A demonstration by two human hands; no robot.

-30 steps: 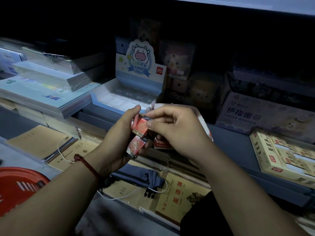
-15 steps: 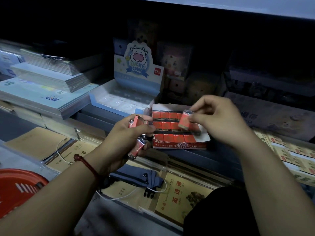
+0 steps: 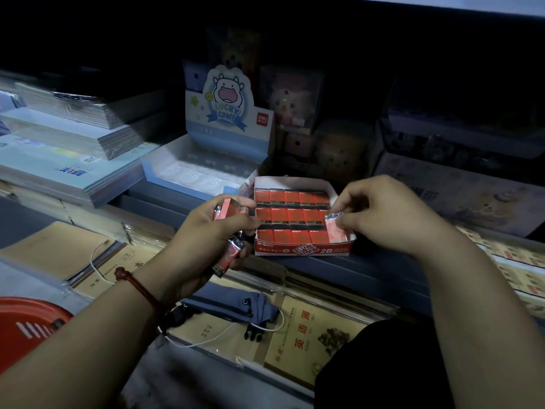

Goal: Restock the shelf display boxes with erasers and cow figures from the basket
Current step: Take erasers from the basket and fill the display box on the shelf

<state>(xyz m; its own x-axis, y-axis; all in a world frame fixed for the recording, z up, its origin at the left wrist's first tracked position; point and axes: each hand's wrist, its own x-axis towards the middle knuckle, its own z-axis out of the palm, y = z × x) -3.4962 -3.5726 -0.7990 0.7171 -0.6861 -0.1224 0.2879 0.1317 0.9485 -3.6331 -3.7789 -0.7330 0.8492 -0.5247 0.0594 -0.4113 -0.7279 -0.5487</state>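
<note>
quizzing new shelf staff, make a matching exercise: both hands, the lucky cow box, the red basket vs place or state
1 left hand
2 right hand
3 lucky cow box
4 red basket

a bottom left of view
b pinches one eraser at the eraser box front right corner
c grips several erasers
d behind and left of the eraser box

Pairs: 1-c, 2-b, 3-d, 4-a

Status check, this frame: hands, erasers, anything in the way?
Left hand holds spare erasers. Right hand pinches single eraser at display box front right corner. Nothing visible in the way.
</note>
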